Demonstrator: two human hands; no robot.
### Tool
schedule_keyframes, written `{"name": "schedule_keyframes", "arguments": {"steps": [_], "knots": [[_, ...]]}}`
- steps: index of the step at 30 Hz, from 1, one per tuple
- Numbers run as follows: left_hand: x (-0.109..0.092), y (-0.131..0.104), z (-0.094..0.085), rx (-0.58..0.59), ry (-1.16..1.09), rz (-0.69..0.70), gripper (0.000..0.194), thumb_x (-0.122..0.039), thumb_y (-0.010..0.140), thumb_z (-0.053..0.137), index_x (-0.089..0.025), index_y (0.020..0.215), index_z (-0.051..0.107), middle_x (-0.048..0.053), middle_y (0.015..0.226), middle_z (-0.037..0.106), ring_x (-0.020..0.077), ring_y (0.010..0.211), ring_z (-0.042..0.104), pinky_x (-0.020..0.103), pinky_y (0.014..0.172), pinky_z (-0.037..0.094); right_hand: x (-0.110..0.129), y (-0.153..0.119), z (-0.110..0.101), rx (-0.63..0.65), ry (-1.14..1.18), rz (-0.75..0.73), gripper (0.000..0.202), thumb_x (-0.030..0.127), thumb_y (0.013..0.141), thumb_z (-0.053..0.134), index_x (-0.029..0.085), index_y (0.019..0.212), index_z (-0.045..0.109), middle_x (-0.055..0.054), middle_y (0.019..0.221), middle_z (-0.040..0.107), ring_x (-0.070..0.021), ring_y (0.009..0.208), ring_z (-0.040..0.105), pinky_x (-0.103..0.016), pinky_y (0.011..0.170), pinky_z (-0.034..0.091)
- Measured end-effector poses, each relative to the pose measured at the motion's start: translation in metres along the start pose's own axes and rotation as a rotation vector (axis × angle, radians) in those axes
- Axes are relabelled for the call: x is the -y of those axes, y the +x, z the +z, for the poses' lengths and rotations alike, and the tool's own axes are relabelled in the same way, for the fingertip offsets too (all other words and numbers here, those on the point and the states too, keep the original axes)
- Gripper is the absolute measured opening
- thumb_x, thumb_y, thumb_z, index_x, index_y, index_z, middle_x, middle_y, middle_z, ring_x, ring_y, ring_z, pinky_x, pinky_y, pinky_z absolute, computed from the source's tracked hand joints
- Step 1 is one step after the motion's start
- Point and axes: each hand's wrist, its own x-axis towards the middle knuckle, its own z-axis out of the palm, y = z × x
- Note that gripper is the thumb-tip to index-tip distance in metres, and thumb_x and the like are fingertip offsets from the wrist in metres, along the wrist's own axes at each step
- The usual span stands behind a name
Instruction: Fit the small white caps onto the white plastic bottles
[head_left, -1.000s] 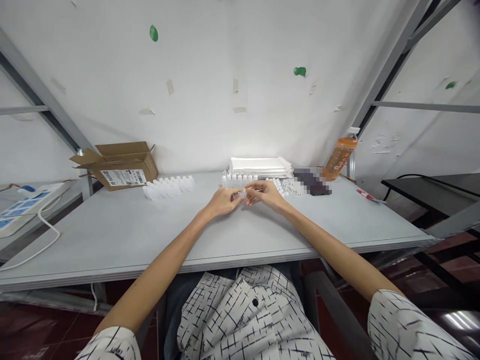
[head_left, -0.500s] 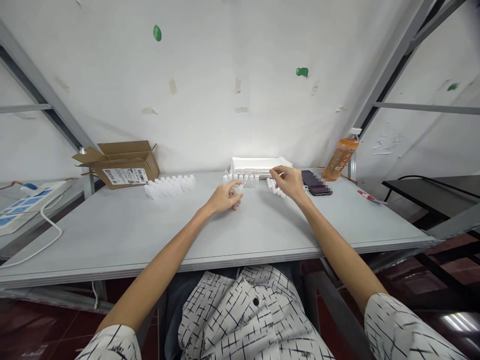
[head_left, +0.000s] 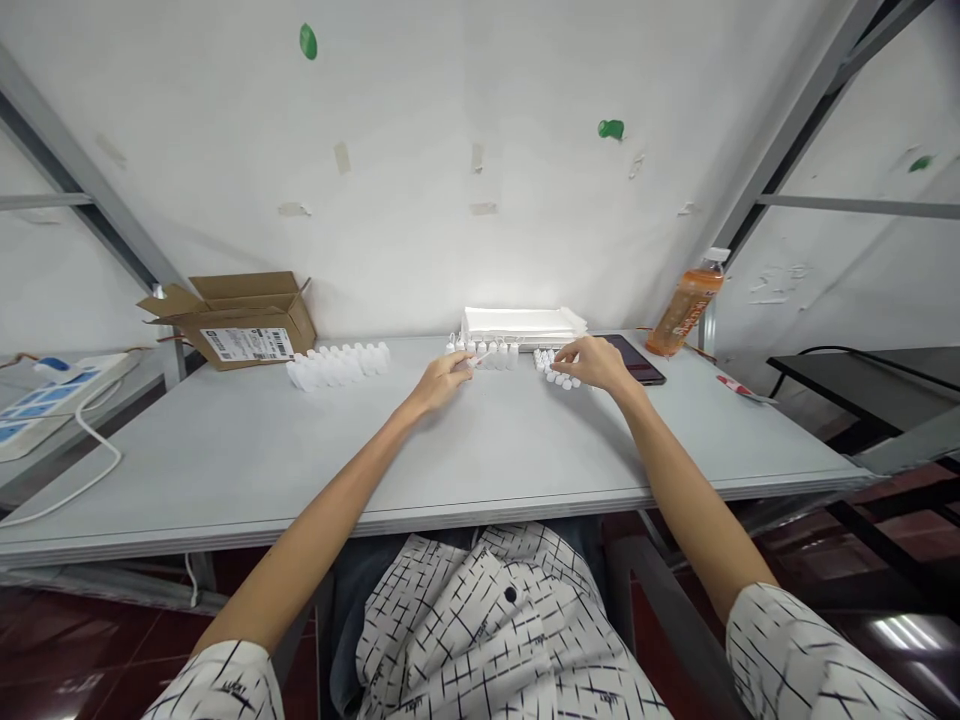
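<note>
My left hand [head_left: 442, 382] is closed on a small white plastic bottle, mostly hidden by the fingers; a thin white piece [head_left: 482, 358] sticks out past the fingertips. Just behind it stands a row of similar small white bottles [head_left: 503, 356] with thin loops at their tops. My right hand [head_left: 592, 362] reaches down over a cluster of little white caps [head_left: 564, 381]. Its thumb and forefinger are pinched together among them, and anything between the fingertips is too small to make out.
At the left stand more white bottles [head_left: 337, 367] in a block, with an open cardboard box [head_left: 244, 325] behind. A white tray [head_left: 525, 322] lies against the wall. To the right are a dark phone [head_left: 637, 362], an orange drink bottle [head_left: 686, 305] and a red-and-white packet [head_left: 739, 388].
My right hand has come down onto the white caps with its fingers pinched. My left hand has shifted slightly left and away from me, still holding the small bottle. The camera has tilted slightly.
</note>
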Motion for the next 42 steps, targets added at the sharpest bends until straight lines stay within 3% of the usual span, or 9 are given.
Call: {"name": "schedule_keyframes", "arguments": {"steps": [7, 13, 19, 23, 27, 32, 36, 39, 42], "knots": [[-0.001, -0.002, -0.001, 0.036, -0.067, -0.033, 0.042, -0.027, 0.079, 0.049, -0.021, 0.118, 0.063, -0.002, 0.075, 0.05, 0.0102, 0.058, 0.04, 0.022, 0.053, 0.032, 0.01, -0.001, 0.007, 0.041, -0.114, -0.006, 0.02, 0.024, 0.082, 0.062, 0.025, 0.09, 0.08, -0.003, 0.092, 0.077, -0.0209, 0.087, 0.067, -0.026, 0.061, 0.036], [-0.006, -0.003, 0.002, 0.015, -0.248, -0.042, 0.026, -0.027, 0.082, 0.05, -0.023, 0.107, 0.055, -0.004, 0.076, 0.047, 0.0057, 0.048, 0.033, 0.019, 0.045, 0.026, 0.014, -0.002, 0.008, 0.027, -0.121, -0.016, 0.02, 0.019, 0.08, 0.061, 0.023, 0.086, 0.08, -0.003, 0.089, 0.076, -0.0203, 0.085, 0.066, -0.026, 0.061, 0.035], [-0.014, -0.004, -0.002, 0.033, -0.454, -0.127, 0.014, -0.036, 0.091, 0.048, -0.024, 0.098, 0.045, -0.006, 0.065, 0.048, 0.0038, 0.038, 0.029, 0.015, 0.04, 0.016, 0.033, -0.005, 0.017, 0.009, 0.103, -0.178, 0.014, 0.028, 0.084, 0.065, 0.022, 0.083, 0.077, -0.002, 0.089, 0.076, -0.0161, 0.077, 0.063, -0.025, 0.062, 0.033], [-0.017, -0.005, -0.003, 0.046, -0.537, -0.126, 0.023, -0.045, 0.094, 0.049, -0.023, 0.092, 0.045, -0.006, 0.06, 0.043, 0.0046, 0.04, 0.035, 0.013, 0.039, 0.019, 0.052, -0.01, 0.03, 0.088, 0.169, -0.3, 0.012, 0.026, 0.085, 0.066, 0.021, 0.082, 0.076, -0.001, 0.085, 0.076, -0.0144, 0.071, 0.061, -0.025, 0.064, 0.034], [-0.017, -0.005, -0.003, 0.025, -0.571, -0.113, 0.023, -0.044, 0.092, 0.054, -0.022, 0.092, 0.045, -0.004, 0.065, 0.05, 0.0063, 0.043, 0.043, 0.014, 0.039, 0.023, 0.062, -0.013, 0.041, 0.121, 0.128, -0.334, 0.016, 0.026, 0.088, 0.062, 0.021, 0.086, 0.077, -0.002, 0.087, 0.076, -0.0159, 0.073, 0.063, -0.026, 0.063, 0.033], [-0.017, -0.003, -0.006, -0.112, -0.552, -0.064, 0.018, -0.035, 0.093, 0.051, -0.019, 0.086, 0.047, 0.0, 0.089, 0.057, 0.002, 0.042, 0.042, 0.015, 0.039, 0.021, 0.062, -0.015, 0.044, 0.15, 0.08, -0.343, 0.02, 0.032, 0.09, 0.061, 0.021, 0.089, 0.078, -0.003, 0.087, 0.076, -0.017, 0.075, 0.063, -0.026, 0.062, 0.033], [-0.018, -0.003, -0.009, -0.098, -0.516, -0.054, 0.017, -0.034, 0.093, 0.05, -0.019, 0.086, 0.047, -0.001, 0.08, 0.056, 0.0019, 0.041, 0.039, 0.015, 0.04, 0.019, 0.064, -0.016, 0.043, 0.149, 0.09, -0.35, 0.016, 0.031, 0.086, 0.065, 0.021, 0.089, 0.078, -0.003, 0.087, 0.076, -0.0173, 0.078, 0.064, -0.026, 0.062, 0.033], [-0.019, -0.004, -0.008, -0.006, -0.49, -0.04, 0.019, -0.039, 0.094, 0.049, -0.021, 0.089, 0.045, -0.003, 0.07, 0.057, 0.0016, 0.036, 0.03, 0.015, 0.039, 0.016, 0.065, -0.016, 0.041, 0.074, 0.245, -0.296, 0.015, 0.03, 0.084, 0.067, 0.019, 0.083, 0.077, -0.003, 0.081, 0.075, -0.0145, 0.069, 0.061, -0.026, 0.063, 0.036], [-0.022, -0.007, -0.005, 0.066, -0.459, -0.019, 0.023, -0.044, 0.095, 0.047, -0.022, 0.091, 0.043, -0.004, 0.062, 0.055, 0.0019, 0.033, 0.024, 0.016, 0.038, 0.013, 0.068, -0.015, 0.038, 0.028, 0.621, -0.243, 0.021, 0.036, 0.082, 0.069, 0.016, 0.081, 0.076, -0.003, 0.069, 0.069, -0.0115, 0.056, 0.056, -0.025, 0.058, 0.039]]}}
